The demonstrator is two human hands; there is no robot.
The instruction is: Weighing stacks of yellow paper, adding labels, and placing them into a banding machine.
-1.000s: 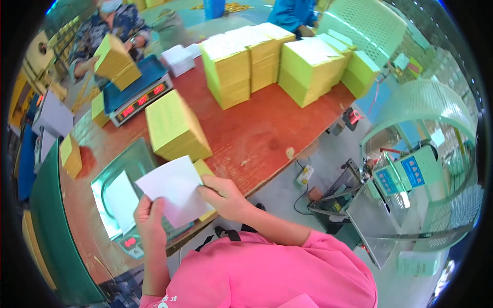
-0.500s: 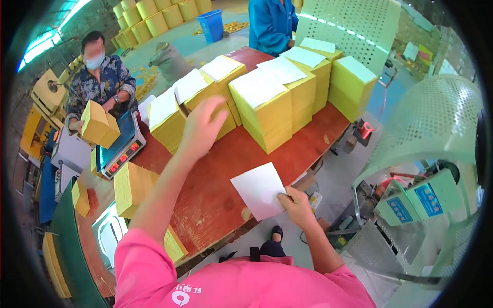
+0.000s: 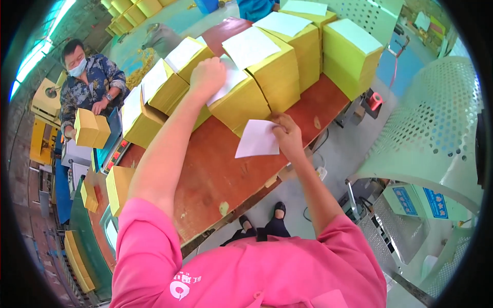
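Note:
My left hand (image 3: 207,78) is closed at the edge of a white paper sheet (image 3: 231,81) on the nearest yellow paper stack (image 3: 241,105). Its fingertips are partly hidden, and bare yellow paper shows beside the sheet. My right hand (image 3: 288,134) pinches the right edge of white paper (image 3: 257,138), thumb on top, just in front of that stack. Whether this is one sheet or a thin pile, I cannot tell. Behind, more tall yellow stacks (image 3: 305,56) carry white sheets on top.
A person (image 3: 92,82) across on the left holds a yellow paper block (image 3: 91,128) by a digital scale (image 3: 114,149). A red-brown table (image 3: 215,179) lies before me. On the right stand a perforated metal guard (image 3: 426,118) and machinery. Another person's blue sleeve (image 3: 257,7) shows at the back.
My left hand has reached forward and right, closing on the sheet atop the nearest stack. My right hand has carried its white paper farther forward. The view has shifted.

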